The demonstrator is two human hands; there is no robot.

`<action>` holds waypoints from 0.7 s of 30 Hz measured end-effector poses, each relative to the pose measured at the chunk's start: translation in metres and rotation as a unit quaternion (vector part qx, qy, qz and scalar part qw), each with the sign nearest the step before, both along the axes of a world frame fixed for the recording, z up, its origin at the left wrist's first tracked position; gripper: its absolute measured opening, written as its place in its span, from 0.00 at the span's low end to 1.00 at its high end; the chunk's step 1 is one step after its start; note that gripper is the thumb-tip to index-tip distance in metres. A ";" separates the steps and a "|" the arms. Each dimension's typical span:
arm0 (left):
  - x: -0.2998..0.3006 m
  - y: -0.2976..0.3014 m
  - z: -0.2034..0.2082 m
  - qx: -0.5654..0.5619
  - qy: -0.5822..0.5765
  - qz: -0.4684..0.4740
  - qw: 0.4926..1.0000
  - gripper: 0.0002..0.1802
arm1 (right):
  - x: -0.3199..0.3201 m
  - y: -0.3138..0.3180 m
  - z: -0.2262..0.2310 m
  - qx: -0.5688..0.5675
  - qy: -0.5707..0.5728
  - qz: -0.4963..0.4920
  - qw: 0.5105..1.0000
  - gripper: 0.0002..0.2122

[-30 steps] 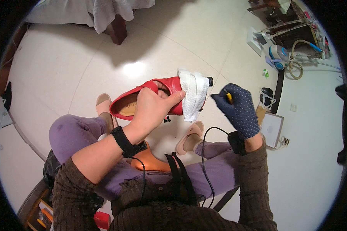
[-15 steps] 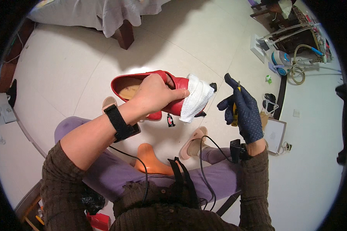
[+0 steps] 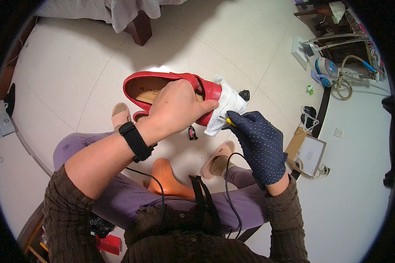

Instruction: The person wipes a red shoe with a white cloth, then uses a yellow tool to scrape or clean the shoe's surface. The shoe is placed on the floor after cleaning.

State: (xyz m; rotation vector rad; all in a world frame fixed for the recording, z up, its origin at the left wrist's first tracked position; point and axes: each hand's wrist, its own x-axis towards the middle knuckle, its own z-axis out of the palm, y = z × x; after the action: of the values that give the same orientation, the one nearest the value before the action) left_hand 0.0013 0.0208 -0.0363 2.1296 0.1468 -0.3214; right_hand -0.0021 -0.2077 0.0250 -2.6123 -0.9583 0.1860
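A red leather shoe (image 3: pixel 211 90), partly covered by a white textured cloth (image 3: pixel 228 104), is clamped midlength by the left grip (image 3: pixel 175 105); a slim yellow tool (image 3: pixel 231 122), by the right grip (image 3: pixel 261 144).

We look down on a pale, glossy tiled floor (image 3: pixel 83 57). Toward the top we see a dark red-brown furniture leg (image 3: pixel 139 30) standing on it. Lower down, two pink slippers (image 3: pixel 219 154) rest well apart on the tiles, a small black-and-red tube (image 3: pixel 192 133) lying between them. To the right, near the dark base strip (image 3: pixel 325 103), we find a green-and-white scrap (image 3: pixel 310 90) and a white-and-blue appliance (image 3: pixel 325 67).
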 end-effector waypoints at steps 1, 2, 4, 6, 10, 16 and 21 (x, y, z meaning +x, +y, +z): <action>0.000 -0.002 0.001 0.005 0.008 -0.003 1.000 0.25 | 0.000 0.001 -0.001 -0.013 -0.013 -0.003 1.000 0.17; -0.001 -0.003 0.002 0.009 0.016 -0.006 1.000 0.24 | -0.001 0.003 -0.002 -0.024 -0.023 -0.003 0.999 0.17; -0.003 -0.003 0.004 0.025 0.002 -0.009 1.000 0.24 | -0.001 0.005 -0.004 -0.034 -0.040 -0.007 0.999 0.16; -0.004 -0.001 0.005 0.030 -0.012 -0.015 0.999 0.23 | -0.002 0.007 -0.005 -0.028 -0.054 -0.011 0.998 0.17; -0.005 0.003 0.005 0.041 -0.060 -0.039 0.997 0.22 | -0.001 0.008 -0.002 -0.096 -0.062 -0.003 0.993 0.18; -0.010 0.002 0.008 0.086 -0.086 -0.070 0.990 0.21 | 0.000 0.011 0.002 -0.137 -0.089 -0.004 0.987 0.16; -0.013 -0.001 0.011 0.090 -0.076 -0.076 0.990 0.21 | 0.002 0.013 -0.001 -0.125 -0.092 0.027 0.988 0.16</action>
State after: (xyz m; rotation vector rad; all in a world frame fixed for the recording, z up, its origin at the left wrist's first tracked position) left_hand -0.0112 0.0203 -0.0251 2.3403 -0.0777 -0.2408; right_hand -0.0003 -0.1948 0.0241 -2.8734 -1.1345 0.0847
